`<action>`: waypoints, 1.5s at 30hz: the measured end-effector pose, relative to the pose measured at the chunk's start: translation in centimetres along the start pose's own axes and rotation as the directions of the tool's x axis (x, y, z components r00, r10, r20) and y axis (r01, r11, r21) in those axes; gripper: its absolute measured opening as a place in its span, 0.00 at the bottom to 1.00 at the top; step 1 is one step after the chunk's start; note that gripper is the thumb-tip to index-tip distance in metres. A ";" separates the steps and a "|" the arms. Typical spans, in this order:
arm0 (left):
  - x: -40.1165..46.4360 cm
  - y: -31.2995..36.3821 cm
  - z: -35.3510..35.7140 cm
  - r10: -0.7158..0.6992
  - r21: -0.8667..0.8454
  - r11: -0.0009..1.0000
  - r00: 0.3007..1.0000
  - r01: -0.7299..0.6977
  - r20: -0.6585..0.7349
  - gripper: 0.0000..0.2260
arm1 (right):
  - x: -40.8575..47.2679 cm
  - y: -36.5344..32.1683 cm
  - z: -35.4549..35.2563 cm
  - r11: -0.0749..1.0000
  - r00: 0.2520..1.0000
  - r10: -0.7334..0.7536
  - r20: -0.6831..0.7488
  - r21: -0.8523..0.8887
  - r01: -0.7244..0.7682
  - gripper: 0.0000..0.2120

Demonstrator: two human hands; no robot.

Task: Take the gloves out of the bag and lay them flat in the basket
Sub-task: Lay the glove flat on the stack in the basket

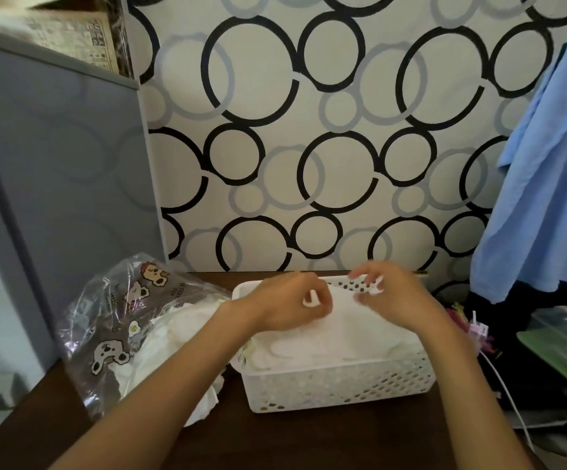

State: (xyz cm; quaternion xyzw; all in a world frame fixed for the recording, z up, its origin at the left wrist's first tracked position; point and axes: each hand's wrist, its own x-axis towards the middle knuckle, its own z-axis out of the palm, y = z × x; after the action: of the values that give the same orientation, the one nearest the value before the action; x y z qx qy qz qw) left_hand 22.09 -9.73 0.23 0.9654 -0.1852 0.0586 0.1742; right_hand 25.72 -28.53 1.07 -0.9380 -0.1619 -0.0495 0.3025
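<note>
A white perforated basket (339,388) stands on the dark wooden table, and white gloves (343,337) lie in it. Both my hands hover over its far half. My left hand (288,305) pinches a bit of the top white glove between its fingers. My right hand (390,293) pinches another edge of the same glove near the far rim. To the left of the basket lies a clear plastic bag (115,320) printed with cartoon bears. More white gloves (160,361) fill the bag and spill from its open mouth.
The patterned wall with black rings rises just behind the table. A grey cabinet (54,184) stands at the left. Blue cloth (546,184) hangs at the right over a cluttered spot with a green tray (560,354) and a white cable (509,391).
</note>
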 end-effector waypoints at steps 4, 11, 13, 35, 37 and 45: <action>-1.5 -0.8 -1.3 -0.099 0.020 0.995 0.975 0.097 0.197 0.03 | 0.3 1.0 1.5 0.951 0.910 0.185 0.370 -0.301 -0.070 0.34; -5.1 -0.6 -6.6 -0.220 0.113 0.975 0.859 0.190 0.463 0.07 | 0.2 1.5 0.1 0.990 0.931 0.083 0.355 -0.137 -0.035 0.33; -4.3 -0.3 -7.2 -0.191 0.070 0.982 0.929 0.178 0.316 0.07 | 0.3 1.5 -0.6 0.998 0.965 0.046 0.260 0.036 -0.057 0.27; -15.5 -4.1 -7.0 -0.786 0.255 0.593 0.618 0.764 -0.024 0.16 | -4.3 -7.9 1.1 0.986 0.982 -0.166 0.092 0.024 0.164 0.11; -15.2 -5.5 -5.9 -0.787 0.235 0.599 0.617 0.766 -0.007 0.11 | -5.7 -10.3 2.5 0.969 0.959 -0.248 0.139 0.028 0.246 0.09; -16.4 -7.5 -7.3 -0.761 -0.074 0.621 0.578 0.780 -0.295 0.09 | -7.3 -14.2 6.6 0.950 0.937 -0.306 0.171 -0.005 0.311 0.25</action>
State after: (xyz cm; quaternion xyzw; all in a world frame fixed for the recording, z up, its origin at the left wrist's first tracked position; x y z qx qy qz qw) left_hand 9.42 4.98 1.75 0.9340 0.2827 0.1278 0.1771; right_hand 14.06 -15.87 2.13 -0.9066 -0.3311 -0.0197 0.2610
